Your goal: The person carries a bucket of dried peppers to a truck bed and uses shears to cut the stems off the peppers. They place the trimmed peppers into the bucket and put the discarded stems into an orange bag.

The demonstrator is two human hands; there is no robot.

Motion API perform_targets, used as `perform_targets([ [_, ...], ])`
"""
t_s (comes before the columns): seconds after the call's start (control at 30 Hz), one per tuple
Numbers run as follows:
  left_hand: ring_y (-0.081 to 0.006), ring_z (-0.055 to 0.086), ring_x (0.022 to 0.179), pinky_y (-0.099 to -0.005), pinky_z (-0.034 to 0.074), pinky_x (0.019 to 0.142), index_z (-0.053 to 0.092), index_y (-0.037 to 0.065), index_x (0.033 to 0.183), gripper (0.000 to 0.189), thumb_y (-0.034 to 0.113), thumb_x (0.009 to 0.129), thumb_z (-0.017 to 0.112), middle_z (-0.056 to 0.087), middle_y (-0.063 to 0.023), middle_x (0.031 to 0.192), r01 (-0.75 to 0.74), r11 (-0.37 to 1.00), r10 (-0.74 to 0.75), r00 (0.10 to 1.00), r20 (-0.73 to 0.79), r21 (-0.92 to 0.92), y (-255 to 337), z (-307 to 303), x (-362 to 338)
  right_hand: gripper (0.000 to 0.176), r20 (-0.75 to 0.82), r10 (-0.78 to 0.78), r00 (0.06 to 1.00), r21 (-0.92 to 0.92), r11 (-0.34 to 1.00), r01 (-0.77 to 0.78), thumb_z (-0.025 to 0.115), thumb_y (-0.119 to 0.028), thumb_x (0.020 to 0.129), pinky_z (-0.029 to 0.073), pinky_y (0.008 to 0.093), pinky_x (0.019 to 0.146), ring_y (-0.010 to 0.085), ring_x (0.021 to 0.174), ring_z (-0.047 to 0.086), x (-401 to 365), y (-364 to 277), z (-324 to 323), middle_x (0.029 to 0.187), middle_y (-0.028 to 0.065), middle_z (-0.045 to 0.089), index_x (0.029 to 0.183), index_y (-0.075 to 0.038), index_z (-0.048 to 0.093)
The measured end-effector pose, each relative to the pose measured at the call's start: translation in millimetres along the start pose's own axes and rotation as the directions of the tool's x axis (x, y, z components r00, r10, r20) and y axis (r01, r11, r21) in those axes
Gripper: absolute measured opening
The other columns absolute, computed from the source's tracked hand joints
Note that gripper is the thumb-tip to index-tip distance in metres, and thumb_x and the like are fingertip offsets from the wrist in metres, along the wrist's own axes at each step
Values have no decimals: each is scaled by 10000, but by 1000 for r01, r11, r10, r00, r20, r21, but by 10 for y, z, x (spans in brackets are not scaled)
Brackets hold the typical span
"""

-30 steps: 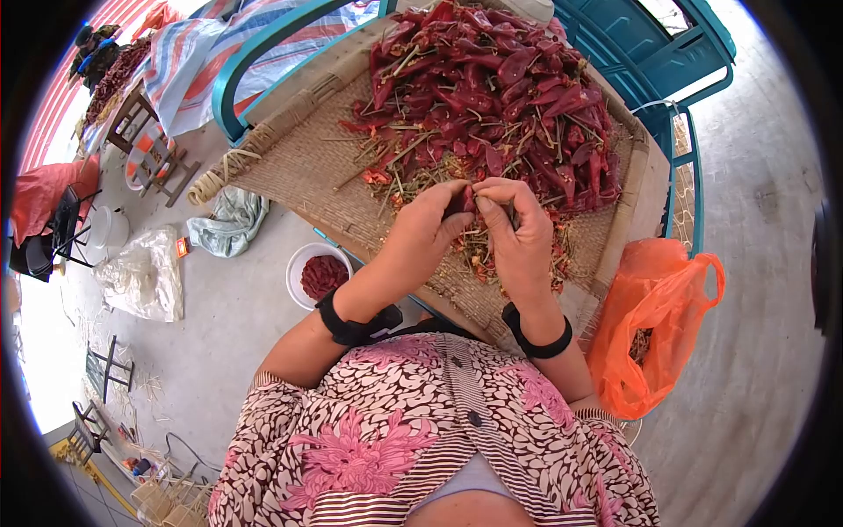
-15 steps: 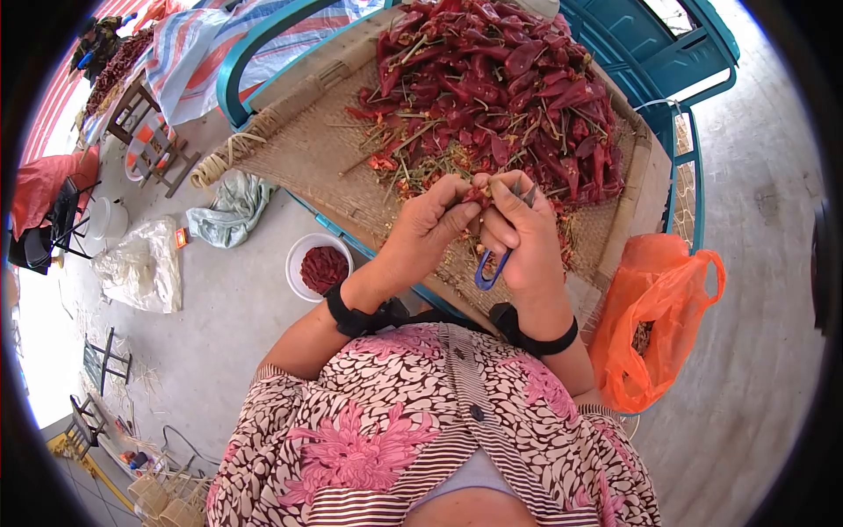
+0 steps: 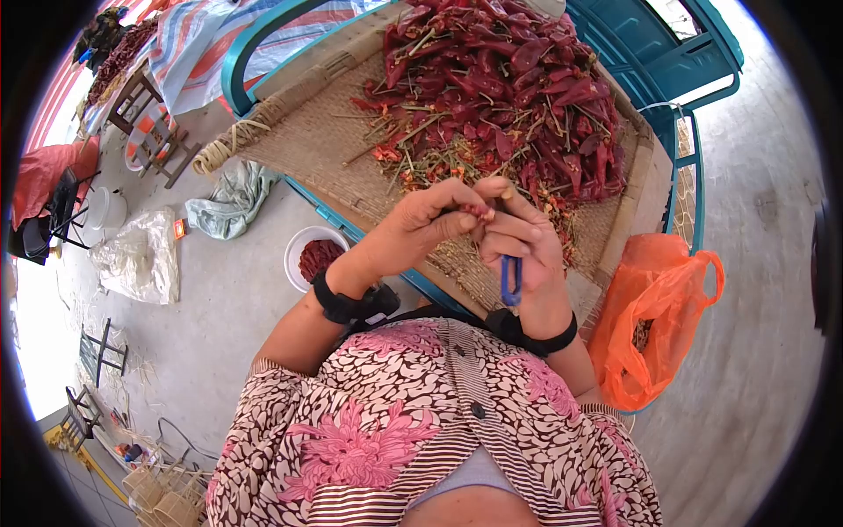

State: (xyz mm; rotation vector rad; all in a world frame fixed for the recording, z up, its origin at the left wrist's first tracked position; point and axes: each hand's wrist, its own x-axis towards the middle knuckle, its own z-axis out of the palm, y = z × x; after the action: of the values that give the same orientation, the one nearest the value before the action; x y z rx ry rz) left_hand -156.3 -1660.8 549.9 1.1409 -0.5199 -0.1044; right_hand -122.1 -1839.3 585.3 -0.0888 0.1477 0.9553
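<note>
Pinched in the fingers of my left hand (image 3: 413,227) is a small piece of dried red chili pepper (image 3: 477,212). My right hand (image 3: 531,244) is close beside it, thumb and index finger raised at the pepper's end. The other fingers of that hand are curled round small blue-handled snips (image 3: 511,283); the handle loop hangs below the palm and the blades are hidden. Both hands are above the near edge of a woven tray (image 3: 299,145). On the tray lies a large heap of dried red chili peppers (image 3: 505,83), with loose stems and bits (image 3: 421,167) along its near side.
On the floor at left stands a white bowl (image 3: 291,268) of dark red pepper pieces. An orange plastic bag (image 3: 654,334) hangs at right, beside the teal metal frame (image 3: 694,176). Clear plastic (image 3: 145,263), a greenish sack (image 3: 230,206) and small stools (image 3: 105,356) lie farther left.
My right hand has drawn slightly away from the left and its thumb and index finger have lifted. The snips' handle has turned more upright and shifted right. The left hand still pinches the pepper.
</note>
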Motion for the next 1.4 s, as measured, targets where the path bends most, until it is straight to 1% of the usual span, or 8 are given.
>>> perform_targets([
  [0.13, -108, 529, 910, -262, 427, 817, 573, 36, 1101, 166, 94, 947, 553, 558, -18, 942, 115, 982, -132, 985, 112, 151, 86, -79, -115, 129, -70, -178, 982, -364, 921, 141, 489, -113, 977, 321, 194, 396, 29, 447, 405, -43, -61, 158, 923, 49, 615, 1033, -11, 545],
  [0.27, -101, 539, 936, -254, 432, 830, 572, 30, 1119, 261, 103, 881, 647, 580, -19, 989, 250, 945, -261, 965, 28, 211, 335, -175, -468, 98, -72, -613, 787, -989, 146, 24, 560, -136, 933, 341, 194, 401, 38, 463, 428, -129, -276, 90, 839, 35, 613, 979, -50, 546],
  [0.47, -136, 602, 926, -281, 472, 849, 573, 10, 1097, 288, 19, 820, 649, 643, -48, 968, 558, 715, -540, 823, -173, 422, 325, -672, -1318, 188, -194, -663, 723, -582, -515, -629, 596, -177, 865, 467, 366, 696, 205, 741, 603, -315, -729, -325, 810, 63, 584, 1027, -98, 650],
  [0.57, -195, 631, 873, -307, 493, 810, 582, 34, 1050, 311, 43, 757, 685, 649, -88, 900, 695, 578, -578, 718, -387, 427, -294, -1107, -1859, 174, 162, -707, 689, -481, -666, -570, 612, -225, 866, 469, 384, 727, 266, 805, 605, -154, -663, -337, 944, 83, 594, 1001, -124, 653],
  [0.97, -297, 632, 913, -351, 486, 859, 584, 37, 1146, 479, 185, 716, 735, 672, -140, 953, 657, 133, -180, 752, -634, 742, -1528, -1716, -2238, 331, 115, -779, 616, -271, -621, -735, 607, -311, 885, 466, 476, 805, 329, 964, 606, 478, -767, -275, 1097, 111, 591, 1117, -77, 583],
  [1.13, -185, 626, 867, -291, 491, 784, 626, 16, 1026, 205, 139, 862, 643, 657, -87, 915, 731, 652, -726, 679, -112, 202, -148, -1010, -1327, 255, -13, -685, 729, -797, -433, -421, 550, -229, 942, 431, 282, 507, 123, 524, 521, 248, -771, -212, 900, 61, 636, 1115, -43, 580],
  [1.27, -190, 610, 929, -311, 480, 805, 591, 14, 1102, 261, 102, 860, 638, 639, -84, 992, 339, 869, -314, 941, -128, 361, 457, -450, -768, 221, -80, -631, 772, -948, -191, -255, 603, -201, 926, 341, 215, 445, 31, 515, 438, 220, -366, 131, 769, 21, 602, 1020, -6, 559],
  [1.4, -295, 582, 964, -385, 457, 860, 543, 37, 1222, 478, 69, 766, 685, 614, -121, 1060, -123, 390, 315, 949, -6, 913, 308, -158, -148, 188, -124, -469, 875, -970, -127, -206, 666, -176, 891, 348, 185, 510, 11, 596, 438, 176, -159, 291, 770, -34, 569, 950, -32, 559],
])
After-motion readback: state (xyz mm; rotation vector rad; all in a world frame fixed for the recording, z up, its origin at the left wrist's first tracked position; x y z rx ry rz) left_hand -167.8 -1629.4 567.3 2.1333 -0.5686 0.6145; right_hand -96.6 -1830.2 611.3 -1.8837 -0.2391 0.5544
